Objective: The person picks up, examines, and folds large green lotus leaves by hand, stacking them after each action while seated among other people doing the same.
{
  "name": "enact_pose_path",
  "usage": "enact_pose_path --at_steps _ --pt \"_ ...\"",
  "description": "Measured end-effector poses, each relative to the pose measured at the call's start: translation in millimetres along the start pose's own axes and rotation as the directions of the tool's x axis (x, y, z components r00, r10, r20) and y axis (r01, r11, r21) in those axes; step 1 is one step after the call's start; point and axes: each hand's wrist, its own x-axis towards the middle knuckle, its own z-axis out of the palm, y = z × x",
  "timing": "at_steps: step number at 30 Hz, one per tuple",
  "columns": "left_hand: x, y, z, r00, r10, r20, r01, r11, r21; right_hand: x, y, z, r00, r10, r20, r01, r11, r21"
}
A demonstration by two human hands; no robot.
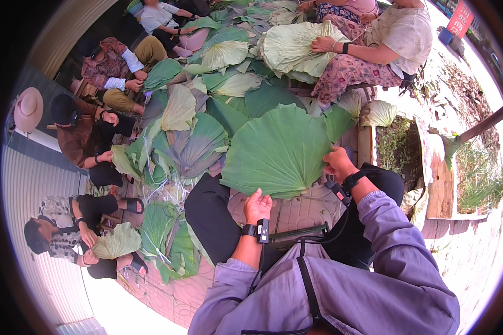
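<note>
A large green lotus leaf (276,150) is spread before me, above my knees. My right hand (337,163) grips its right edge between thumb and fingers. At the lower edge is my left hand (257,207), palm turned up, its fingertips against or just under the leaf; whether they pinch it is not clear. Beyond the leaf lies a broad heap of lotus leaves (199,140), some green, some pale and dry. A tied bundle of green leaves (161,228) rests on the paving to the left.
Several people sit around the heap, at the left, far side and upper right, handling leaves. One person's hand (323,44) is on a pale leaf stack (293,48). Planter boxes (365,144) with soil and plants stand at the right. A dark green metal bar (299,231) lies between my legs.
</note>
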Motion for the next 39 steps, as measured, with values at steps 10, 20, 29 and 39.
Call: enact_pose_path --at_steps 10,20,29,39 --pt "5 -2 -18 0.998 -0.057 -0.037 0.056 0.998 -0.019 9 0 -22 0.889 -0.385 -0.25 0.232 0.847 -0.479" --pt "-3 2 -27 0.985 -0.153 -0.081 0.156 0.987 0.038 -32 -12 26 0.791 -0.581 0.191 0.604 0.689 -0.401" --pt "0 -4 -29 0.958 -0.258 -0.127 0.277 0.945 0.173 -28 -1 40 0.687 -0.311 0.656 0.723 0.374 -0.58" --pt "18 1 -53 0.951 -0.253 -0.179 0.297 0.909 0.293 -29 4 56 0.707 -0.315 0.633 0.707 0.321 -0.63"
